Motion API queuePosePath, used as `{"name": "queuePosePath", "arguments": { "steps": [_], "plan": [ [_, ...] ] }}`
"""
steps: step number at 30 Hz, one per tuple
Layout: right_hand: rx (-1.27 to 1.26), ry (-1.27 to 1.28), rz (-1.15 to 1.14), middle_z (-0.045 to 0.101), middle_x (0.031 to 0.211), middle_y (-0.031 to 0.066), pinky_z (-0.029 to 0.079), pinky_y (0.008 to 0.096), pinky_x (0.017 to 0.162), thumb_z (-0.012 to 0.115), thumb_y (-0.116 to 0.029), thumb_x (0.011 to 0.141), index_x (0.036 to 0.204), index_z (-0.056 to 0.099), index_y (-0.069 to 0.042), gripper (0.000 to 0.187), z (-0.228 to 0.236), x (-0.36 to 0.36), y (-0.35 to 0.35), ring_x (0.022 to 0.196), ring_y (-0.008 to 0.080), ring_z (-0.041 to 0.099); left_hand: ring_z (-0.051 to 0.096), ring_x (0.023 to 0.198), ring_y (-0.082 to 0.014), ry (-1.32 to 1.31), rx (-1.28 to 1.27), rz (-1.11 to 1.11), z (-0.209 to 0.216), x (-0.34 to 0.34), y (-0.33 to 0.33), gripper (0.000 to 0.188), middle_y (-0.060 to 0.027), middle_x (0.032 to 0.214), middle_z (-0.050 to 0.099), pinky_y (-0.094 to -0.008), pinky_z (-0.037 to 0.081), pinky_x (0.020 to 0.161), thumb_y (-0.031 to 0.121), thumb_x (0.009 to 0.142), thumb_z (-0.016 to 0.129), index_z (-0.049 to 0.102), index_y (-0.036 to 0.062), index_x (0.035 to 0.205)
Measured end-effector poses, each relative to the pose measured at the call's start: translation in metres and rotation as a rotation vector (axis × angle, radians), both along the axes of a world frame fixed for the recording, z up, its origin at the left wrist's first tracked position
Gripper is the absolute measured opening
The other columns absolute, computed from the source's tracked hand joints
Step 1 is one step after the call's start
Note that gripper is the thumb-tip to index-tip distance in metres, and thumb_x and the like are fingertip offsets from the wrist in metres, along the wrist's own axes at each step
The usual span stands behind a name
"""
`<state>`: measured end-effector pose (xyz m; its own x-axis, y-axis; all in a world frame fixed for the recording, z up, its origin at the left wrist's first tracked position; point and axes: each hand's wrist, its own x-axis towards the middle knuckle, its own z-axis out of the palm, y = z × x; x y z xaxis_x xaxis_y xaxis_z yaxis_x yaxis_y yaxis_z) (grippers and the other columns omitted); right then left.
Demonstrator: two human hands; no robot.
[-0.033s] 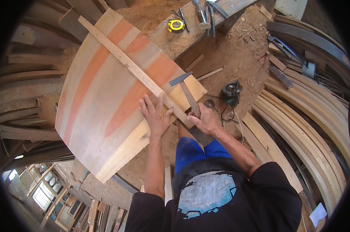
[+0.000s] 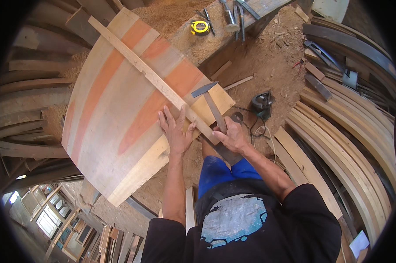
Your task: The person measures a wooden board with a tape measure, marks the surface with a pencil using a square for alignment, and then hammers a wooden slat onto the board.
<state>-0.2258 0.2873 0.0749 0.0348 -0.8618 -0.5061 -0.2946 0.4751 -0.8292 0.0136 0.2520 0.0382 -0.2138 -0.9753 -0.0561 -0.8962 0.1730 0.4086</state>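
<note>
A broad wooden panel point(image 2: 102, 139) with orange-brown and pale bands lies slanted in front of me. Across it runs a long narrow wooden strip point(image 2: 156, 81), from the far left down toward my body. My left hand point(image 2: 178, 136) rests with fingers spread on the panel's near part, fingertips at the strip's edge. In my right hand point(image 2: 234, 138), closed round its wooden handle, is a hammer point(image 2: 214, 109); its dark metal head lies over the panel's right corner. The thumb of that hand is by the strip's near end.
A yellow tape measure point(image 2: 200, 28) and a chisel-like tool point(image 2: 229, 17) lie on a sawdust-covered beam point(image 2: 193, 46) at the back. On the ground to the right stands a dark corded power tool point(image 2: 262, 103). Curved planks point(image 2: 338, 136) are stacked at right, more boards point(image 2: 33, 114) at left.
</note>
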Motion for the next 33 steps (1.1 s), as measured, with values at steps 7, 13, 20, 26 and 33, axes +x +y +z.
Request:
{"name": "queuePosePath", "arguments": {
  "steps": [7,13,20,26,33],
  "plan": [
    [0.104,-0.085,-0.094,0.076,0.101,0.0145,0.056,0.0358,0.084,0.078,-0.018,0.084,0.113,0.062,0.004,0.040,-0.018,0.010,0.003,0.093,0.0202,0.072,0.005,0.160,-0.0474,0.025,0.039,0.028,0.000,-0.002,0.000,0.066,-0.0201,0.176,0.013,-0.0629,0.004,0.126,0.058,0.094,0.068,0.056,0.0324,0.154],
    [0.106,-0.198,-0.190,0.070,0.104,0.0098,0.055,0.0328,0.085,0.077,-0.015,0.085,0.113,0.061,0.003,0.037,-0.028,0.017,0.008,0.094,0.0155,0.066,0.009,0.159,-0.0472,0.005,0.011,0.025,-0.001,-0.002,-0.002,0.069,-0.0183,0.176,0.015,-0.0626,0.009,0.126,0.061,0.092,0.069,0.058,0.0305,0.153],
    [0.114,-0.327,-0.278,0.069,0.103,0.0086,0.054,0.0313,0.085,0.075,-0.010,0.086,0.111,0.060,0.002,0.032,-0.027,0.020,0.009,0.095,0.0142,0.065,0.007,0.159,-0.0483,0.001,0.026,0.021,-0.001,-0.001,-0.001,0.068,-0.0213,0.174,0.016,-0.0637,0.006,0.126,0.068,0.096,0.058,0.057,0.0329,0.153],
    [0.097,-0.286,-0.242,0.070,0.100,0.0107,0.056,0.0329,0.079,0.074,-0.020,0.084,0.109,0.059,0.005,0.039,-0.025,0.018,0.006,0.090,0.0153,0.066,0.007,0.159,-0.0478,-0.002,0.025,0.022,0.001,-0.001,-0.001,0.067,-0.0196,0.175,0.015,-0.0633,0.007,0.126,0.065,0.095,0.063,0.057,0.0315,0.153],
    [0.076,-0.249,-0.224,0.071,0.097,0.0125,0.057,0.0347,0.078,0.075,-0.023,0.082,0.107,0.060,0.005,0.040,-0.023,0.018,0.003,0.088,0.0172,0.067,0.006,0.160,-0.0487,0.045,0.036,0.026,0.002,-0.002,-0.002,0.066,-0.0214,0.175,0.015,-0.0651,0.005,0.125,0.061,0.096,0.064,0.056,0.0313,0.154]
  ]
}}
